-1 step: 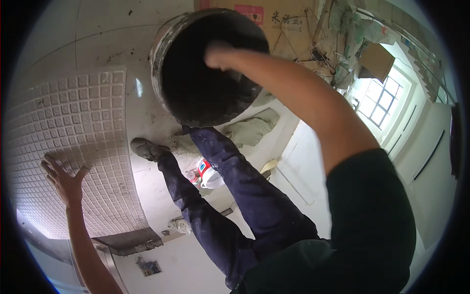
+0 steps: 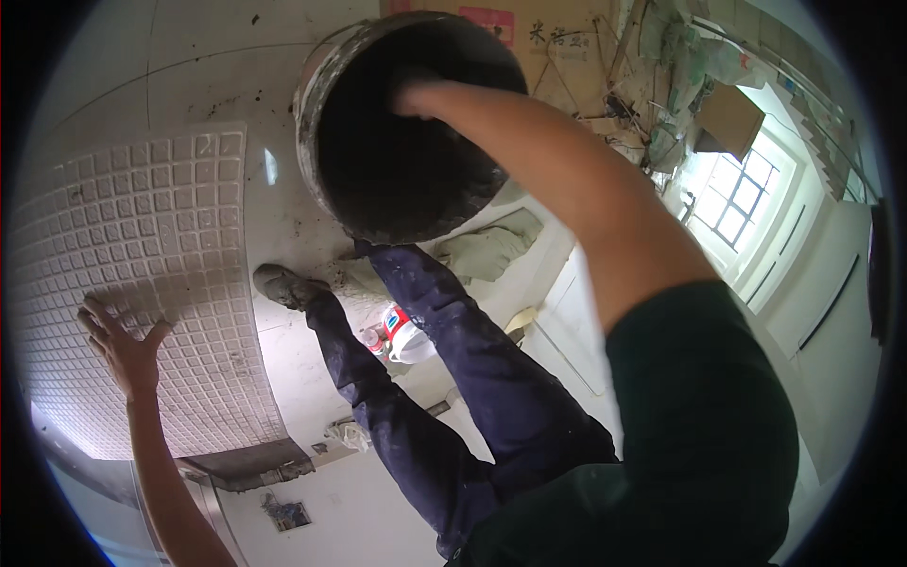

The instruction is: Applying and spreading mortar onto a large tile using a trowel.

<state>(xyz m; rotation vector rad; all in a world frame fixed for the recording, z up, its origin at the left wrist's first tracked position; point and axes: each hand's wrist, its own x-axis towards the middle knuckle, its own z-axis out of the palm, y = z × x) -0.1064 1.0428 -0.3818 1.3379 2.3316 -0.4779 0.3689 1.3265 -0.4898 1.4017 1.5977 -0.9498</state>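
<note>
My left hand rests with fingers spread on the gridded back of a large tile, which is held up at the left. My right arm reaches into a wide, dark bucket with grey crust along its rim. Inside it, my right hand is smeared and in shadow. Its fingers are hidden, so whether it holds anything does not show. The bucket's contents are too dark to make out.
Between my legs and beyond stands a small white and red tub. A crumpled greyish cloth or sack lies below the bucket. Behind are a cardboard sheet and loose debris. A window is at the right.
My right hand has shifted slightly upward within the bucket, and my right upper arm has swung a little left. My left hand and the tile look unmoved.
</note>
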